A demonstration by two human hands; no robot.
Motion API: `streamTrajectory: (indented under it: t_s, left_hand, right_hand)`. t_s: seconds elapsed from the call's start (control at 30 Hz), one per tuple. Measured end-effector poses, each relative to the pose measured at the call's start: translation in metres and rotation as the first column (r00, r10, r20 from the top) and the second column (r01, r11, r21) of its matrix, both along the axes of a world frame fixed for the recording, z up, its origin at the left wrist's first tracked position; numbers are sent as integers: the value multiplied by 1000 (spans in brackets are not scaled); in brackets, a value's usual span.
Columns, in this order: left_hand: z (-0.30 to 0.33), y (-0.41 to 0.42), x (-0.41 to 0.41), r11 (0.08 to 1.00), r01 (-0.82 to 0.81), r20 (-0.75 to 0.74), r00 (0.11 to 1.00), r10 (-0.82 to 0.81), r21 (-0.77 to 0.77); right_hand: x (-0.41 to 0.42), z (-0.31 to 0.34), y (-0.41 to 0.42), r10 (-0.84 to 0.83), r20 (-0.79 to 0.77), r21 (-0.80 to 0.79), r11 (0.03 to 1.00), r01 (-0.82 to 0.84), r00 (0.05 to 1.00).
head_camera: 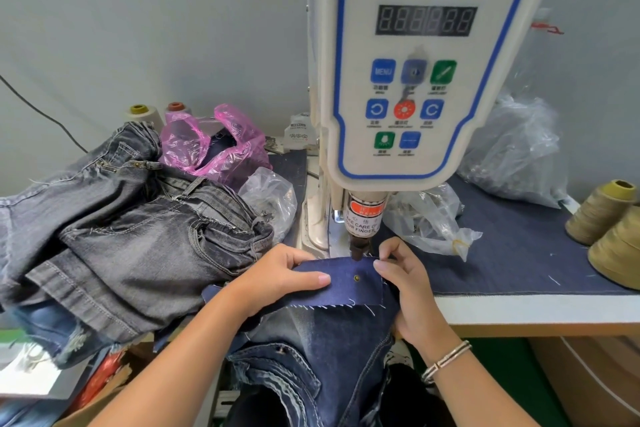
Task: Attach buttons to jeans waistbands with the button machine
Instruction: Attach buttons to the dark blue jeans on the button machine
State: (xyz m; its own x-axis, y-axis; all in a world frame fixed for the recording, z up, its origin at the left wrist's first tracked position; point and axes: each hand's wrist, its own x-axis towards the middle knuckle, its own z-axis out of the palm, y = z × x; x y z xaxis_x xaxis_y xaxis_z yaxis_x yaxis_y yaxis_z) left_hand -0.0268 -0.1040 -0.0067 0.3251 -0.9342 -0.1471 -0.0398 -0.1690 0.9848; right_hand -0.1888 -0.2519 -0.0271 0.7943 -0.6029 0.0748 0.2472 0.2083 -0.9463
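Note:
A dark blue denim piece (346, 291) lies under the punch head (358, 248) of the white servo button machine (408, 80). A small brass button (356, 277) sits in the denim just in front of the punch. My left hand (284, 276) grips the denim's left edge, thumb on top. My right hand (405, 282) pinches its right edge, thumb on top and fingers curled close to the punch. Blue jeans (311, 350) hang below, over my lap.
A heap of grey jeans (131, 229) lies at the left. Behind it are a pink plastic bag (214, 146) and clear bags (270, 201). More clear bags (512, 149) and tan thread cones (606, 218) stand on the blue-covered table (519, 253) at the right.

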Motion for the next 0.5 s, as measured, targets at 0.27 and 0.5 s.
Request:
streamTrajectory:
  t_s: [0.27,0.5]
  left_hand:
    - [26,22,-18,987,129,176,978,-111,-92]
    - [94,51,-18,957,243,296,936,-189,-158]
  right_hand:
    - [-37,42,19,133,-413,-373,878,-301,901]
    - [-46,73,55,267,-288,-315,880,-355,920]
